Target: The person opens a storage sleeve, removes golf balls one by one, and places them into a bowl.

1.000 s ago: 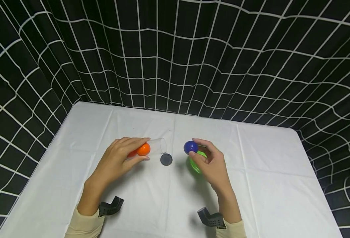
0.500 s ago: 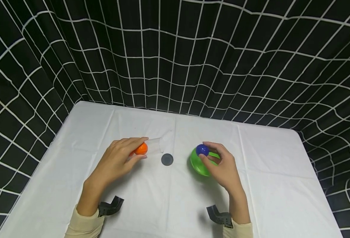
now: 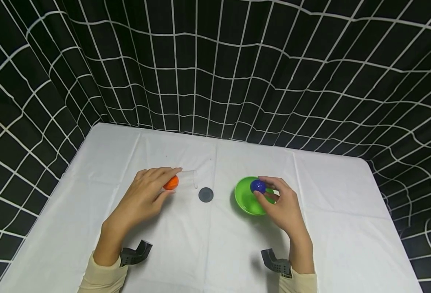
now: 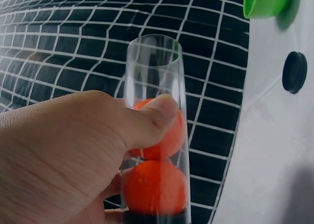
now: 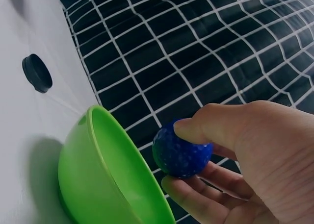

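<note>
Plainly, the right hand [image 3: 283,207] pinches a blue ball [image 5: 179,153] between thumb and fingertips, the remaining fingers spread apart below; the ball hangs over the green bowl [image 3: 245,202], not touching it. Its dimpled shell looks hard, light and rather slick, so it probably handles best held across its widest part. The left hand [image 3: 146,193] is curled round a clear tube [image 4: 156,82] holding two orange balls [image 4: 169,140], its uncapped mouth towards the table's right edge. The tube's wall seems thin, stiff and slippery; a grip near the closed end, where the balls sit, should be steadiest. Whether it touches the table [image 3: 333,228], I cannot tell. Between tube and bowl a dark cap [image 3: 206,195] lies flat, well short of the table's far edge, beyond which hangs a netted black backdrop [image 3: 245,24].
</note>
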A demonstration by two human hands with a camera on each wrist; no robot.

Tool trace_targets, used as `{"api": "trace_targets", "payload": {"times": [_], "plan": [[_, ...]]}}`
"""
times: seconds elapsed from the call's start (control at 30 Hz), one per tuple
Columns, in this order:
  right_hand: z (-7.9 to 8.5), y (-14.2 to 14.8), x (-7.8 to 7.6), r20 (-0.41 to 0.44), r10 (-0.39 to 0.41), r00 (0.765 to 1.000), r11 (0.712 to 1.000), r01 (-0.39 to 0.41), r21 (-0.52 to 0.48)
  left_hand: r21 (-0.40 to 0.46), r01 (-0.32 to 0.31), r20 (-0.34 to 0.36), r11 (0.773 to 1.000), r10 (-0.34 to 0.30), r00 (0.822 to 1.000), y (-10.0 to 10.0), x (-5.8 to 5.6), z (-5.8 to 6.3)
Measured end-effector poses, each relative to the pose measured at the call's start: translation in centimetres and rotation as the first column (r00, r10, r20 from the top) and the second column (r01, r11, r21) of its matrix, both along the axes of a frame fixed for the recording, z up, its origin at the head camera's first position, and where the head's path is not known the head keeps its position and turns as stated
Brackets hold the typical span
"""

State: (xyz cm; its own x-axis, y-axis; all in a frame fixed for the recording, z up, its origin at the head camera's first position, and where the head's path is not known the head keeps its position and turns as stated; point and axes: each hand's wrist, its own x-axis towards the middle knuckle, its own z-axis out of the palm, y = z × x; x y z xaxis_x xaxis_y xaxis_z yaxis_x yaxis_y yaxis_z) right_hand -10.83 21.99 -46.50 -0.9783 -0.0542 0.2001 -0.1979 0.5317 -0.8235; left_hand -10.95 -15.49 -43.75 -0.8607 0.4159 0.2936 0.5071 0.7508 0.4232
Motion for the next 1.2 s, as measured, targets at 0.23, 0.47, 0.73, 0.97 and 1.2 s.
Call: {"api": "trace_targets", "payload": {"times": [0.23, 0.47, 0.73, 0.97, 1.2], "plan": [[0.01, 0.17, 0.03, -0.006, 0.003, 1.0, 0.999, -0.002, 0.044, -0.009, -0.001, 0.004, 1.0, 0.001, 1.0, 0.08, 0.02, 0.32], [-0.03, -0.08, 0.08, -0.025, 0.016, 1.0, 0.995, -0.013, 0.097, 0.019, -0.011, -0.006, 1.0, 0.011, 1.0, 0.24, -0.03, 0.3], [-0.44, -0.1, -0.05, -0.029, 0.01, 1.0, 0.988, -0.005, 0.157, 0.09, -0.013, -0.038, 0.996, 0.016, 0.999, 0.18, -0.15, 0.58], [-0.47, -0.37, -0.06, -0.033, 0.036, 0.999, 0.983, -0.029, 0.183, 0.136, -0.012, -0.038, 0.991, 0.017, 0.999, -0.08, 0.03, 0.53], [-0.48, -0.54, -0.03, -0.032, 0.032, 0.999, 0.975, -0.025, 0.219, 0.134, -0.008, -0.052, 0.991, 0.015, 0.999, -0.2, 0.04, 0.48]]}}
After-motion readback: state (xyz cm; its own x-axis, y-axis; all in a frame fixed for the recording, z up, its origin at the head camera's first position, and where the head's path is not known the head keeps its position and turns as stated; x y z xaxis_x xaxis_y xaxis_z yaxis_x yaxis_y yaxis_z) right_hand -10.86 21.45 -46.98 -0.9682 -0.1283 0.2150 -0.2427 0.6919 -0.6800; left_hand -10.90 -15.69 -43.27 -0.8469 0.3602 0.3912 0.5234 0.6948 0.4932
